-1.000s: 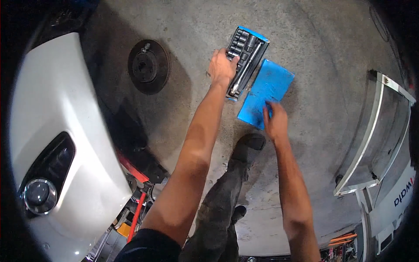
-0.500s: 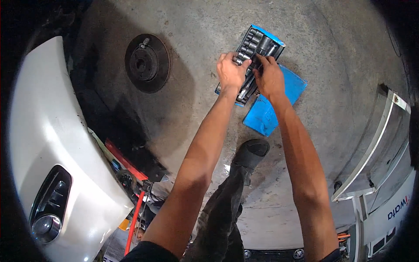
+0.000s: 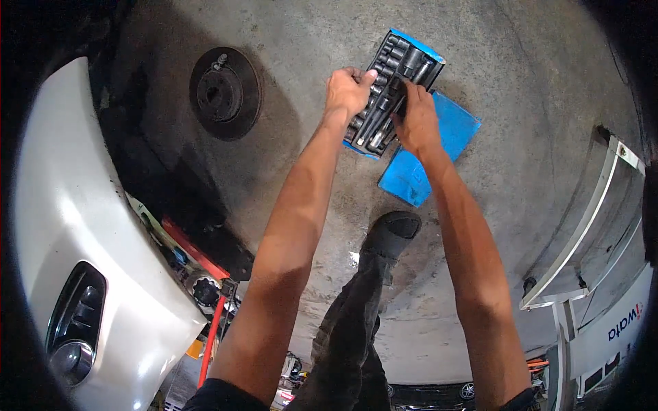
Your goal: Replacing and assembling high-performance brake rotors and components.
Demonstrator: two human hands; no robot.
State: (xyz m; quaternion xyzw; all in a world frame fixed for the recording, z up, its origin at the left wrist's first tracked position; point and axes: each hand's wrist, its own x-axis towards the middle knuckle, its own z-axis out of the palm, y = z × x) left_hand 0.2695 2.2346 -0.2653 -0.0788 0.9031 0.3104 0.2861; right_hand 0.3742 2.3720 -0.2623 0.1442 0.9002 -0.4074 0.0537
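A metal socket set case (image 3: 413,46) with blue edges lies open on the floor, holding rows of sockets (image 3: 389,63) and long dark tools (image 3: 378,116). At its left edge is my left hand (image 3: 348,92), fingers curled and thumb tip by the sockets; whatever it pinches is hidden. My right hand (image 3: 418,120) reaches over the right side of the case, thumb and fingers apart near the long tools. Its fingertips are partly dark and blurred. Beneath my right wrist lies a flat blue lid (image 3: 456,123), next to the case.
A rusty brake disc (image 3: 226,92) lies on the concrete floor at the far left. A white car bumper (image 3: 68,205) fills the left side, with a red jack handle (image 3: 214,335) beside it. A metal-framed stand (image 3: 582,240) is at the right. My shoe (image 3: 393,233) is below the lid.
My left hand has moved left, from over the sockets to the case's edge, uncovering more tools. My right hand stays by the right side. The view has shifted slightly.
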